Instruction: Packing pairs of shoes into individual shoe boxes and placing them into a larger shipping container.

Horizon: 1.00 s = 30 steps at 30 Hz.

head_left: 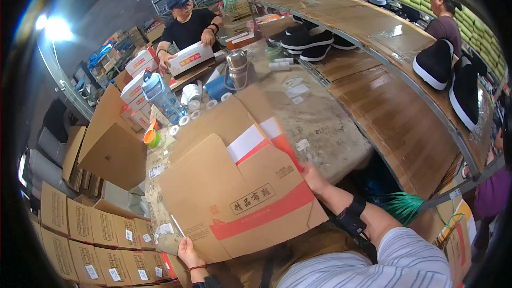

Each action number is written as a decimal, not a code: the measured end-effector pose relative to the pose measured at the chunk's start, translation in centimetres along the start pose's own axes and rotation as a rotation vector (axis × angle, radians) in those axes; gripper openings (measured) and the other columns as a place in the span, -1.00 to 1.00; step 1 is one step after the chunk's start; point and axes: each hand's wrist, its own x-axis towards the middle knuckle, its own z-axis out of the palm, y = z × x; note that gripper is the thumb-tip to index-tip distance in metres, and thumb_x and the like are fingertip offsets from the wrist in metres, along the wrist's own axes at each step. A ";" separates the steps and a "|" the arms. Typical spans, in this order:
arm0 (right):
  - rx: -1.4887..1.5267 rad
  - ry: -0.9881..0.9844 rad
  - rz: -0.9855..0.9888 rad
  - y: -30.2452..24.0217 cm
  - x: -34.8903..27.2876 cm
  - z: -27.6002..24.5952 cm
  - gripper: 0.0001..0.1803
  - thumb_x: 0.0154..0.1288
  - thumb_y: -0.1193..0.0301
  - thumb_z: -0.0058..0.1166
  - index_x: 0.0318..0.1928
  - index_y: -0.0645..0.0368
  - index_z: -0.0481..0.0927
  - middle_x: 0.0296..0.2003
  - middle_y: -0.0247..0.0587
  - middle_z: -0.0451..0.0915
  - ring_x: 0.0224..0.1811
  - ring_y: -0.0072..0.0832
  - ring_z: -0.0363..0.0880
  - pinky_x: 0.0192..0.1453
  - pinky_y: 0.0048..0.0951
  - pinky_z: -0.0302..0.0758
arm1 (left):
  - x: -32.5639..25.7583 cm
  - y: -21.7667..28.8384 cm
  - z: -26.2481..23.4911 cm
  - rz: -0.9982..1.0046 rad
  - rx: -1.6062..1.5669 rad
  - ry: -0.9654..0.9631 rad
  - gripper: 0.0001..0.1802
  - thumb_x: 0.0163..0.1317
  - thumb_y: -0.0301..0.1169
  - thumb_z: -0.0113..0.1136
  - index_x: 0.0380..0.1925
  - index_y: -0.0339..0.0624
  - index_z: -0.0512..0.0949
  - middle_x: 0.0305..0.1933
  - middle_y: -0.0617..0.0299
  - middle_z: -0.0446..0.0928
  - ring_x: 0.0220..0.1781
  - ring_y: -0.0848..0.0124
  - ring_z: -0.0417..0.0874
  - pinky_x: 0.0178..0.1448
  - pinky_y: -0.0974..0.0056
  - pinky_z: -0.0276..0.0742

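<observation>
A large brown cardboard carton (250,224) with a red band and dark print is held out in front of me, its flaps spread and tilted over the worktable. At its lower left corner, my left hand (189,253) pinches the edge, close to a thin white strip (178,226). My right hand (316,180) grips the right edge, with the fingers partly hidden by the board. White and red panels (246,143) show behind the upper flap; I cannot tell whether they belong to the same carton.
On the worktable (320,122) stand a blue water jug (160,96), a metal flask (238,68) and several white rolls (184,120). Across it, a person holds a white box (191,58). Black shoes (306,40) sit on the right-hand rack; stacked cartons (101,229) stand at left.
</observation>
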 end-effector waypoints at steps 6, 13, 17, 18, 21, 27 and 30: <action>0.495 0.348 -0.256 -3.8 -0.1 -8.1 -0.60 0.32 0.22 0.10 0.05 0.22 0.51 0.00 -0.28 0.55 0.02 -0.52 0.48 0.14 -0.37 0.39 | 1.9 3.0 -0.2 -0.050 -0.080 -0.031 -0.81 0.32 -0.51 0.04 -0.12 -0.36 0.48 -0.11 0.08 0.58 -0.12 0.36 0.59 0.02 0.26 0.52; 0.034 0.593 -0.592 -4.7 -0.8 -12.0 -0.61 0.36 0.20 0.04 0.06 0.19 0.51 0.01 -0.35 0.54 0.03 -0.50 0.47 0.16 -0.41 0.35 | 6.3 2.3 -1.1 -0.140 -0.016 -0.052 -0.81 0.31 -0.54 0.02 -0.10 -0.33 0.49 -0.11 0.06 0.58 -0.14 0.28 0.61 0.00 0.17 0.57; -0.542 0.668 -0.783 -8.2 -2.1 -8.6 -0.68 0.39 0.25 0.01 -0.02 0.22 0.54 -0.15 -0.37 0.62 -0.13 -0.58 0.52 0.01 -0.46 0.43 | 8.5 1.4 -0.2 -0.145 0.053 0.005 -0.79 0.28 -0.55 0.06 -0.10 -0.41 0.48 -0.12 0.04 0.58 -0.14 0.28 0.61 -0.01 0.22 0.56; -0.533 0.653 -0.896 -9.2 -2.4 -7.4 -0.71 0.37 0.28 0.04 -0.03 0.22 0.55 -0.20 -0.34 0.64 -0.20 -0.60 0.53 -0.08 -0.47 0.46 | 9.2 1.0 -0.3 -0.131 0.050 -0.031 -0.77 0.27 -0.56 0.08 -0.10 -0.44 0.48 -0.14 0.03 0.58 -0.15 0.29 0.61 -0.01 0.23 0.56; -0.240 0.564 -0.830 -9.8 -2.5 -6.3 -0.70 0.34 0.30 0.09 -0.04 0.24 0.55 -0.19 -0.32 0.63 -0.18 -0.63 0.52 -0.06 -0.47 0.46 | 9.0 0.7 3.8 -0.193 0.179 -0.030 -0.75 0.26 -0.57 0.10 -0.08 -0.51 0.46 -0.13 0.04 0.57 -0.13 0.30 0.60 -0.01 0.26 0.54; -0.120 0.216 -0.215 -2.6 -1.4 -3.0 -0.66 0.33 0.36 0.09 0.02 0.30 0.50 -0.12 -0.26 0.60 -0.11 -0.59 0.51 0.01 -0.45 0.45 | 8.0 -1.1 5.0 -0.214 -0.247 -0.065 -0.45 0.41 -0.14 -0.12 0.23 -0.32 0.28 0.18 0.04 0.41 0.13 0.25 0.46 0.29 0.24 0.32; 0.008 0.231 -0.111 0.7 -0.5 -3.4 -0.66 0.31 0.32 0.12 -0.03 0.31 0.51 -0.16 -0.16 0.62 -0.12 -0.57 0.53 -0.02 -0.45 0.46 | 3.4 0.9 4.2 -0.213 -0.421 -0.035 -0.37 0.41 -0.04 -0.19 0.29 -0.29 0.19 0.30 0.01 0.26 0.26 0.19 0.33 0.39 0.21 0.18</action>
